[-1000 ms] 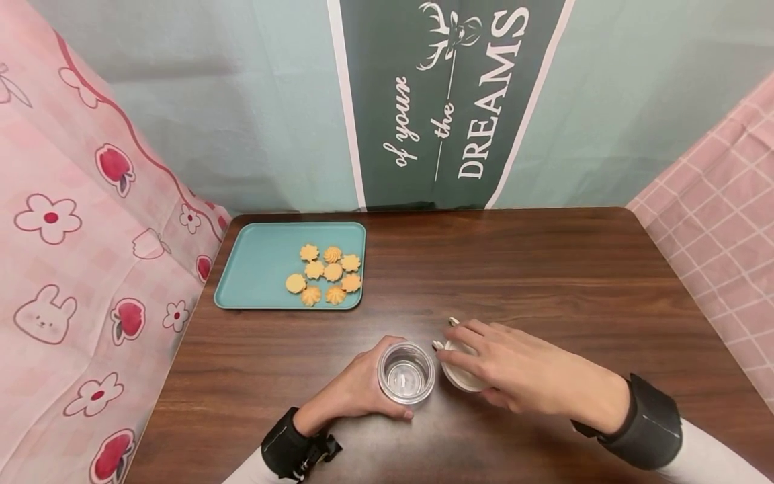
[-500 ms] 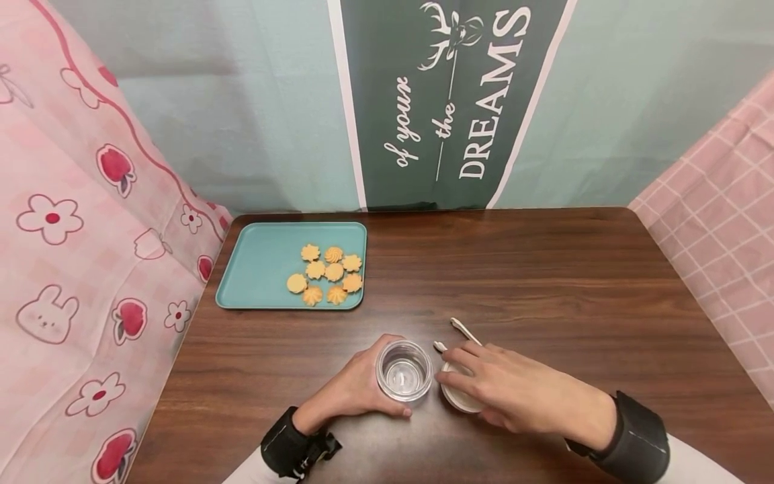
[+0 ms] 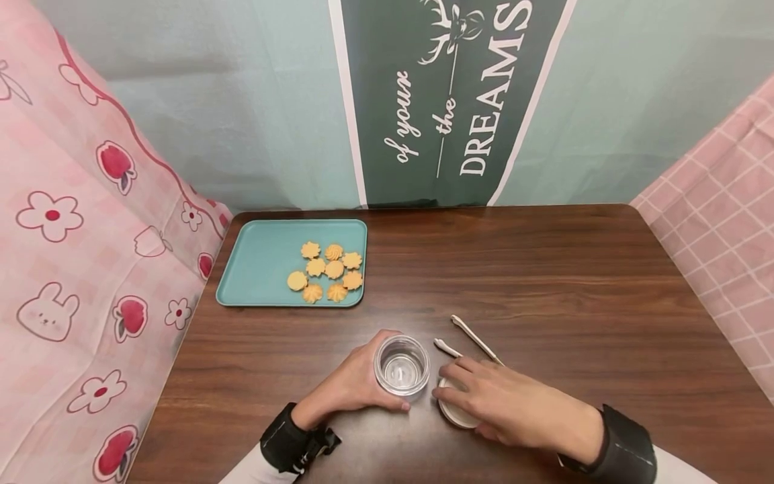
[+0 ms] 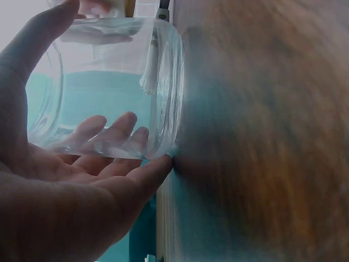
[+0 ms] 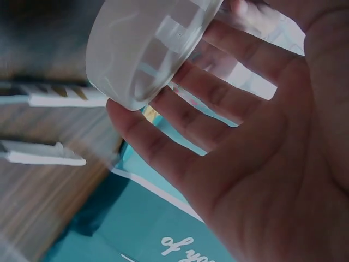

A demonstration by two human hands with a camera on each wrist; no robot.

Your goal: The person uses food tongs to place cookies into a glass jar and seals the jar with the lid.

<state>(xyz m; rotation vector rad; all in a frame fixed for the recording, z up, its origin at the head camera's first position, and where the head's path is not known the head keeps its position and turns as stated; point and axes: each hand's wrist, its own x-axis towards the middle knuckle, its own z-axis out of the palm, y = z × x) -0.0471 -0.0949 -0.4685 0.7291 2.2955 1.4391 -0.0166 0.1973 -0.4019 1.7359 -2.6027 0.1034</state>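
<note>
Clear round glass jar (image 3: 402,366) is gripped by curled left hand (image 3: 353,385) on brown wooden table (image 3: 574,282). Round white lid (image 3: 455,411) is covered by right hand (image 3: 514,403), fingers relaxed and spread.

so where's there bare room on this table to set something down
The table's right half, beyond the white tongs, is bare wood, as is the far strip right of the teal tray. The tray's left half is free; the cookies fill its right. The near middle is crowded: left hand on the jar, right hand over the lid.
</note>
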